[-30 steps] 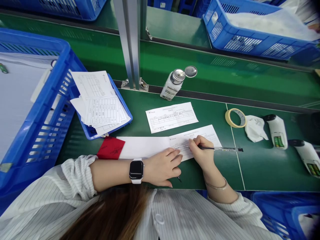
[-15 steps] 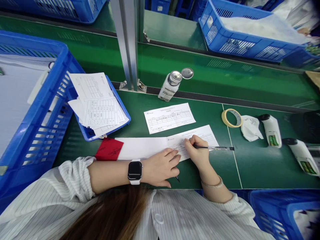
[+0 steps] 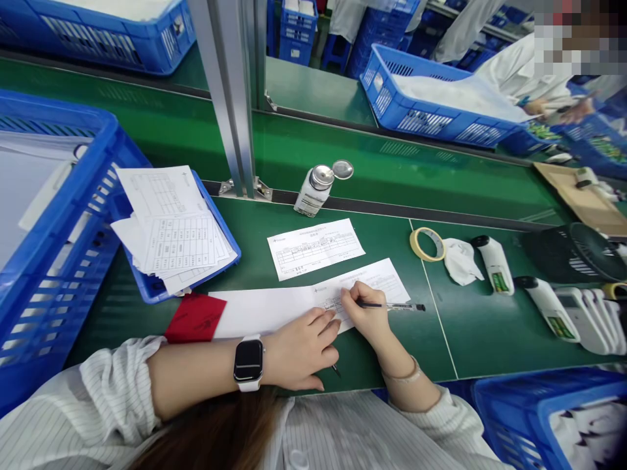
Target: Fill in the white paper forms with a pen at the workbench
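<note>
Since the earlier frame, the camera view has turned toward the upper right, so the things appear lower and more to the left, and more of the room is visible. On the green worktop (image 3: 484, 336), the white form (image 3: 385, 282) lies at the near edge, its left end overlapping a red sheet (image 3: 198, 318). The right hand (image 3: 367, 312) is on this form, fingers closed around a pen (image 3: 399, 306). The left hand (image 3: 304, 349) rests flat on the lower edge, fingers slightly apart; a dark tip of something, mostly hidden, sticks out from under it. Beyond the form lie a second slip (image 3: 316, 249) and an upright bottle (image 3: 313, 192) with its lid raised. To the right are a tape roll (image 3: 415, 244) and crumpled tissue (image 3: 462, 262); to the left, a blue tray (image 3: 234, 258) carries papers (image 3: 169, 225). Behind stands a metal post (image 3: 225, 85). Across the partition, a co-worker's hand (image 3: 537, 108) is near a blue crate (image 3: 431, 125).
</note>
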The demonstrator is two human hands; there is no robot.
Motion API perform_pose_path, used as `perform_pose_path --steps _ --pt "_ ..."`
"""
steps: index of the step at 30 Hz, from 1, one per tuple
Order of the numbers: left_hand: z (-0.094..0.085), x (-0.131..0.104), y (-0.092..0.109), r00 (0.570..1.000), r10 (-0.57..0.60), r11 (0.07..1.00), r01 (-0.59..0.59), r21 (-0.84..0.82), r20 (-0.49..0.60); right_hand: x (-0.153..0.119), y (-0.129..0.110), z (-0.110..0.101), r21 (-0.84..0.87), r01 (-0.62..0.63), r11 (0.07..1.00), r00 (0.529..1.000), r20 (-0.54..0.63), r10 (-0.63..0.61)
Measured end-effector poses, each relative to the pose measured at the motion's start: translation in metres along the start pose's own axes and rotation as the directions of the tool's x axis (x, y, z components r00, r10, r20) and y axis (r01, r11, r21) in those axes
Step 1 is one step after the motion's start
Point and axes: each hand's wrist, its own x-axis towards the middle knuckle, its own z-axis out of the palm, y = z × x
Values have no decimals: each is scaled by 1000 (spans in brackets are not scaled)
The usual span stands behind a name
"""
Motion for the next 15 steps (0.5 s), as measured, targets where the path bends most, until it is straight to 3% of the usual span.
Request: perform_pose_path --steps 15 --pt "2 1 0 1000 2 1000 -2 18 -17 0 2 -1 -1 9 1000 999 33 -9"
